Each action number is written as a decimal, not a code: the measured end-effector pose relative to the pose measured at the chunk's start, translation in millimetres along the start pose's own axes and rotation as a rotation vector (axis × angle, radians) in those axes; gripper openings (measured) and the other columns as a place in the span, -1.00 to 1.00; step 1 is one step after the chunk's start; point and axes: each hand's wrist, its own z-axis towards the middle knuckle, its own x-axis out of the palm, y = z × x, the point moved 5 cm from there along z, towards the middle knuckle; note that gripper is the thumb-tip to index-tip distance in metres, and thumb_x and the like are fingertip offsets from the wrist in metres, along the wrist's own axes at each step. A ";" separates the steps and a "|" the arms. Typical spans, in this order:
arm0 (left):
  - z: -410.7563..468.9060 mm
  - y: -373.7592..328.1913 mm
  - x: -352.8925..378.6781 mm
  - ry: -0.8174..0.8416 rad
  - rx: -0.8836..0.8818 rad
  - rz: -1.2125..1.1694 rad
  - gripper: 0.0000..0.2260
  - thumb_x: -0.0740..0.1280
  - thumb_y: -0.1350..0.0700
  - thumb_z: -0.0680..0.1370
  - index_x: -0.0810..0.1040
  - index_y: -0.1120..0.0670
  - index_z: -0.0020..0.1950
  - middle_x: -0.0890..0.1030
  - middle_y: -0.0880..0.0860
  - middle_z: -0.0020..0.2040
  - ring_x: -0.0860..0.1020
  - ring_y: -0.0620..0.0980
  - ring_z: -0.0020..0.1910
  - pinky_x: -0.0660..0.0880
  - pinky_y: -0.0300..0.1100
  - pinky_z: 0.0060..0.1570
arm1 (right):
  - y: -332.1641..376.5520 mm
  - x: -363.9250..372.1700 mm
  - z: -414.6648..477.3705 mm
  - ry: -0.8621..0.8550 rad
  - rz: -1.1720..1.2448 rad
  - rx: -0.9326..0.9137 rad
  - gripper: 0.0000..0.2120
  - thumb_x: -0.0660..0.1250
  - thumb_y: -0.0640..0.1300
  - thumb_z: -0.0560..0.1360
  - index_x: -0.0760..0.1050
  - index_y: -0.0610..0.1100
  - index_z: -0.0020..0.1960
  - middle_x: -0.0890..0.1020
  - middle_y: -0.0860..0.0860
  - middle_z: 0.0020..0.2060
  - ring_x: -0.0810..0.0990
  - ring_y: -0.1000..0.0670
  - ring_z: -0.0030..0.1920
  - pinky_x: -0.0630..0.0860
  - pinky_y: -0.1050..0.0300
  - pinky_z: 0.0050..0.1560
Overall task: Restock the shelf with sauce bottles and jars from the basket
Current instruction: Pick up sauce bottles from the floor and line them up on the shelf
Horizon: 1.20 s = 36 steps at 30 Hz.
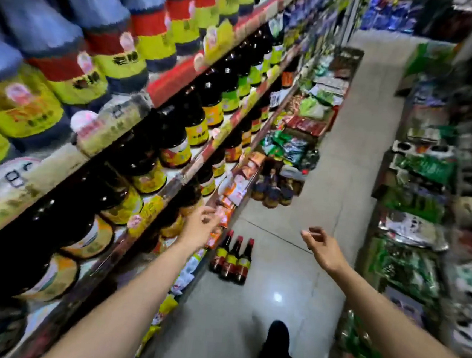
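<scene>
Three dark sauce bottles [232,257] with red caps stand on the floor against the foot of the left shelf [180,85]. A cluster of dark jars and bottles [274,189] sits on the floor farther down the aisle. My left hand [201,224] is stretched out beside the shelf's lower tiers, fingers loosely apart, holding nothing. My right hand [319,244] hangs over the aisle floor, fingers curled apart, also holding nothing. Both hands are above and short of the three bottles. No basket shows in this view.
The left shelf carries rows of dark sauce bottles with yellow labels, blue-capped ones on top. Snack packets [309,105] line its lower edge. Another rack of packets [413,223] runs along the right. Grey tiled floor [287,269] lies between. My dark shoe [278,334] is below.
</scene>
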 end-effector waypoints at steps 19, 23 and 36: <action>189.3 286.0 86.7 0.065 -0.559 -0.012 -0.84 0.28 0.22 0.52 0.38 0.04 -0.22 0.49 0.10 -0.25 0.47 -0.27 -0.60 0.32 -0.45 -0.62 | -189.6 129.2 181.3 0.195 -0.090 0.474 -0.53 0.25 0.21 0.45 0.42 -0.07 0.21 0.60 -0.07 0.07 0.58 -0.09 0.05 0.46 0.04 0.02; 228.9 365.2 113.2 0.062 -0.584 0.081 -0.91 0.30 0.19 0.51 0.43 0.11 -0.18 0.48 0.10 -0.27 0.49 -0.10 -0.36 0.40 -0.27 -0.35 | -259.2 185.1 220.0 0.213 -0.026 0.564 -0.60 0.27 0.20 0.44 0.44 -0.04 0.14 0.61 -0.08 0.07 0.59 -0.12 0.05 0.50 -0.04 0.13; 380.1 614.7 216.8 0.107 -0.513 0.401 -0.50 0.33 0.00 0.49 0.30 0.13 0.36 0.42 0.13 0.33 0.39 0.11 0.29 0.35 -0.03 0.28 | -465.2 356.7 397.7 0.215 0.050 0.552 -0.54 0.25 0.22 0.45 0.40 -0.07 0.18 0.54 -0.01 0.03 0.57 -0.02 0.02 0.44 0.14 0.01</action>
